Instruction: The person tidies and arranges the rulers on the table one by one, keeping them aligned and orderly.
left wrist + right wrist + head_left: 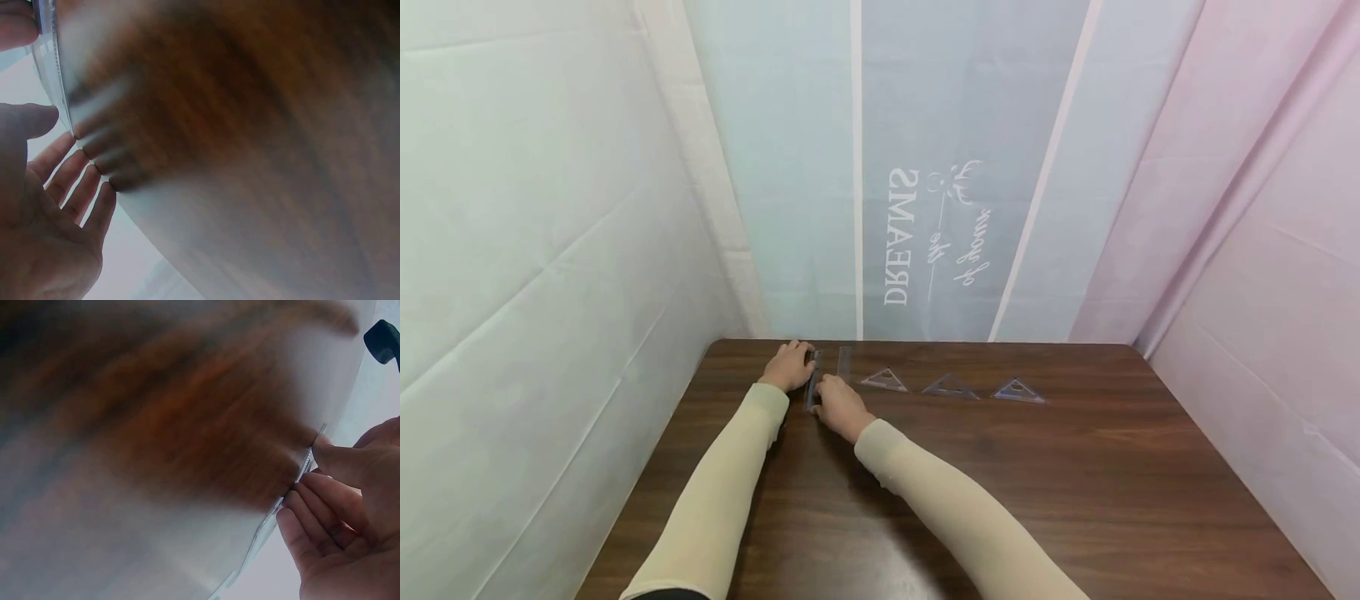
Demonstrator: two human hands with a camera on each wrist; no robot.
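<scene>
A dark wood table (970, 492) fills the near scene, hemmed by pale cloth walls: greenish on the left, pink on the right, and a blue-grey sheet (925, 167) at the far side with mirrored lettering. Two arms in cream sleeves (722, 492) reach from the near edge toward the table's far left corner.

The left hand (788, 365) lies at the far left, its fingers stretched out almost straight with the tips on the tabletop beside a clear ruler (813, 388); the thumb lies against the ruler's edge, as the left wrist view shows (56, 69). The right hand (841, 406) sits just right of and nearer than the left one, and its fingers (312, 506) and thumb pinch the ruler's thin edge in the right wrist view. The ruler lies between the two hands, running near to far.

A second clear ruler (844, 363) lies just to the right of the hands, at the far edge. Further right, in a row along the far side, lie three clear set squares (950, 387), each apart from the next.

The wrist views are heavily blurred across the wood.
</scene>
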